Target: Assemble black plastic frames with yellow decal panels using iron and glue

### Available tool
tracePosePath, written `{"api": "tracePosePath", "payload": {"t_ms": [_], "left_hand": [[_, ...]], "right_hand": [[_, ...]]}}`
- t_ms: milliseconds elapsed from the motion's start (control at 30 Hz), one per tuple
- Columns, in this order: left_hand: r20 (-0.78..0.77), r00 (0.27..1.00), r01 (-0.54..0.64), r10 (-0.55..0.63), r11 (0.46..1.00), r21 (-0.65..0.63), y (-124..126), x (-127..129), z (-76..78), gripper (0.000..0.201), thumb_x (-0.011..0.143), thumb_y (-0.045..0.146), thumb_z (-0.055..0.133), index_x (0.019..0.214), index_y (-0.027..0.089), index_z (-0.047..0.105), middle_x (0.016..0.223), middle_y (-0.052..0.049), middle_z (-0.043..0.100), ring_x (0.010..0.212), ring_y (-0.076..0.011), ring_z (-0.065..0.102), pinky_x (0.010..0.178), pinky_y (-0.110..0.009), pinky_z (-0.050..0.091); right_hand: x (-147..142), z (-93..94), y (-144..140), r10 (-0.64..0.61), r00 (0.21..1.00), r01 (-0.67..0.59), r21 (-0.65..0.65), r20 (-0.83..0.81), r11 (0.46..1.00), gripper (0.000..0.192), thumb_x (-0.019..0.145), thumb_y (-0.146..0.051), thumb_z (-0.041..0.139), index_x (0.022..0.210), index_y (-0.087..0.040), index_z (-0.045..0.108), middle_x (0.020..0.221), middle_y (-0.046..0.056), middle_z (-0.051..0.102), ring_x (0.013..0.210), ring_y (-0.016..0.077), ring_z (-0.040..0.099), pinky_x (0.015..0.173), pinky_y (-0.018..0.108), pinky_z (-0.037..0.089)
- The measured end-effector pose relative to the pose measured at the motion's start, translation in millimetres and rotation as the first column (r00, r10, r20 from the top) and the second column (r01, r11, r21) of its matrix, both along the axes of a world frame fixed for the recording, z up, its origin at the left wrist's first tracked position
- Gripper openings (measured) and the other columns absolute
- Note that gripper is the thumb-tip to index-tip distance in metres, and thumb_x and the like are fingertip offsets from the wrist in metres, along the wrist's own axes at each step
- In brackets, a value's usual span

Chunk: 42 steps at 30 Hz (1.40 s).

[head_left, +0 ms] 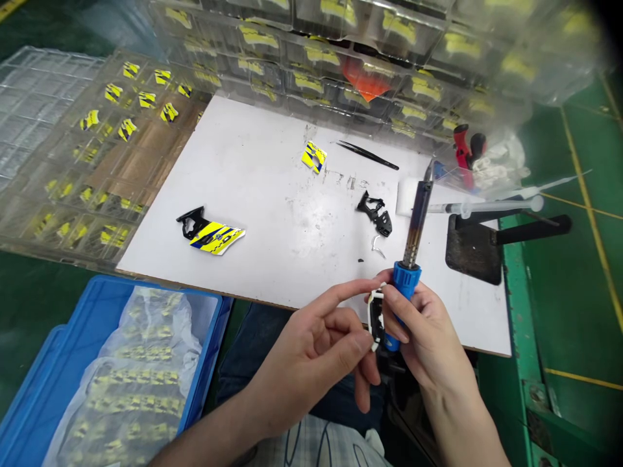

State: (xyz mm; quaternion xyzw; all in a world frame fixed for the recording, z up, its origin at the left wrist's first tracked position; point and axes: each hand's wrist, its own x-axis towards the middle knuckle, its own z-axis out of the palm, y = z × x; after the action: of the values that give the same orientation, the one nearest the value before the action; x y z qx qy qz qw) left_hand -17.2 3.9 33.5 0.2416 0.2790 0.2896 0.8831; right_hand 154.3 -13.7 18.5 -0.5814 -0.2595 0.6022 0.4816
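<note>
My left hand point(321, 350) pinches a small black and white plastic part point(376, 318) between thumb and index finger, over the table's front edge. My right hand point(428, 331) is wrapped round the blue handle of a soldering iron point(407, 279), whose metal tip points up and away from me. The right thumb and fingertips also touch the upper end of the plastic part. Just beyond the hands lie a black bracket point(376, 214) and a thin white curved strip point(378, 246). Which face of the held part is turned away cannot be seen.
On the white board point(272, 194) lie a yellow panel point(314, 157), black tweezers point(368, 154) and a yellow-black assembly point(211, 232). Clear compartment boxes point(302, 65) stand behind. At right are a syringe point(487, 206), an iron stand point(474, 250) and red-handled pliers point(462, 152). A blue crate point(214, 344) sits lower left.
</note>
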Motion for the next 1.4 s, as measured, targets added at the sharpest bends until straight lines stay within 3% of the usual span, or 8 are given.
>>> {"api": "tracePosePath", "payload": {"t_ms": [167, 467, 733, 833, 967, 1067, 1267, 1400], "left_hand": [[-0.304, 0.951, 0.041, 0.056, 0.952, 0.302, -0.9, -3.9, -2.5, 0.036, 0.096, 0.033, 0.061, 0.130, 0.019, 0.062, 0.075, 0.002, 0.060, 0.060, -0.0120, 0.062, 0.062, -0.023, 0.050], [-0.586, 0.682, 0.340, 0.438, 0.519, 0.784, -0.7, -5.2, -4.3, 0.019, 0.094, 0.016, 0.054, 0.078, 0.014, 0.063, 0.064, -0.001, 0.059, 0.058, -0.0123, 0.056, 0.058, -0.023, 0.040], [-0.574, 0.714, 0.381, 0.401, 0.465, 0.799, 1.4, -7.9, -8.1, 0.021, 0.095, 0.013, 0.047, 0.078, 0.015, 0.059, 0.065, 0.001, 0.056, 0.059, -0.0114, 0.052, 0.057, -0.023, 0.037], [-0.617, 0.740, 0.417, 0.269, 0.535, 0.734, 4.6, -9.4, -6.0, 0.028, 0.094, 0.018, 0.048, 0.066, 0.019, 0.044, 0.058, 0.005, 0.043, 0.054, -0.0099, 0.041, 0.054, -0.024, 0.031], [-0.545, 0.838, 0.324, -0.011, 0.815, 0.481, 9.0, -8.4, -6.6, 0.034, 0.091, 0.025, 0.052, 0.061, 0.021, 0.036, 0.053, 0.008, 0.033, 0.049, -0.0077, 0.030, 0.047, -0.022, 0.025], [-0.403, 0.908, 0.239, -0.112, 0.930, 0.280, 9.5, -7.6, -14.6, 0.034, 0.090, 0.032, 0.054, 0.061, 0.021, 0.041, 0.049, 0.008, 0.034, 0.044, -0.0067, 0.030, 0.044, -0.022, 0.023], [-0.220, 0.962, 0.183, -0.161, 0.979, 0.087, 7.0, -8.4, -32.6, 0.036, 0.087, 0.046, 0.060, 0.064, 0.020, 0.049, 0.045, 0.009, 0.037, 0.036, -0.0056, 0.027, 0.038, -0.022, 0.020], [-0.411, 0.912, 0.120, 0.011, 0.949, 0.292, 5.8, -8.0, -28.7, 0.034, 0.089, 0.036, 0.055, 0.061, 0.020, 0.045, 0.048, 0.007, 0.038, 0.043, -0.0068, 0.032, 0.043, -0.022, 0.023]], "right_hand": [[1.3, 2.3, -5.5, -0.076, 0.994, 0.074, 0.025, 0.079, 0.997, 0.031, 0.080, -0.046, 0.084, 0.087, -0.021, 0.069, 0.051, -0.009, 0.038, 0.041, 0.0031, 0.025, 0.040, 0.017, 0.019], [6.8, 1.0, -19.2, -0.127, 0.947, 0.101, 0.102, 0.296, 0.990, 0.028, 0.080, -0.045, 0.085, 0.087, -0.022, 0.071, 0.056, -0.005, 0.051, 0.042, 0.0052, 0.034, 0.038, 0.020, 0.024], [10.2, 2.2, -21.5, -0.136, 0.921, 0.100, 0.116, 0.365, 0.988, 0.027, 0.080, -0.046, 0.084, 0.088, -0.023, 0.072, 0.054, -0.007, 0.039, 0.047, 0.0055, 0.032, 0.045, 0.017, 0.031], [10.2, 1.9, -19.0, -0.120, 0.919, 0.086, 0.107, 0.376, 0.991, 0.028, 0.080, -0.047, 0.083, 0.087, -0.022, 0.072, 0.055, -0.007, 0.040, 0.048, 0.0058, 0.034, 0.044, 0.016, 0.031], [11.0, 1.5, -15.3, -0.052, 0.929, 0.025, 0.076, 0.367, 0.997, 0.031, 0.081, -0.048, 0.082, 0.082, -0.020, 0.069, 0.054, -0.006, 0.044, 0.046, 0.0054, 0.033, 0.041, 0.016, 0.027], [11.3, 1.5, -13.7, -0.015, 0.932, -0.009, 0.066, 0.362, 0.998, 0.032, 0.082, -0.049, 0.081, 0.081, -0.020, 0.068, 0.056, -0.006, 0.047, 0.046, 0.0052, 0.031, 0.040, 0.016, 0.024], [11.9, 0.9, -12.2, 0.045, 0.921, -0.077, 0.067, 0.387, 0.995, 0.029, 0.088, -0.051, 0.075, 0.088, -0.023, 0.070, 0.056, -0.007, 0.046, 0.046, 0.0062, 0.032, 0.043, 0.018, 0.026], [25.6, 8.9, -16.1, 0.026, 0.804, -0.114, 0.111, 0.594, 0.987, 0.028, 0.096, -0.052, 0.064, 0.102, -0.026, 0.073, 0.071, -0.004, 0.061, 0.052, 0.0078, 0.042, 0.051, 0.020, 0.037]]}}
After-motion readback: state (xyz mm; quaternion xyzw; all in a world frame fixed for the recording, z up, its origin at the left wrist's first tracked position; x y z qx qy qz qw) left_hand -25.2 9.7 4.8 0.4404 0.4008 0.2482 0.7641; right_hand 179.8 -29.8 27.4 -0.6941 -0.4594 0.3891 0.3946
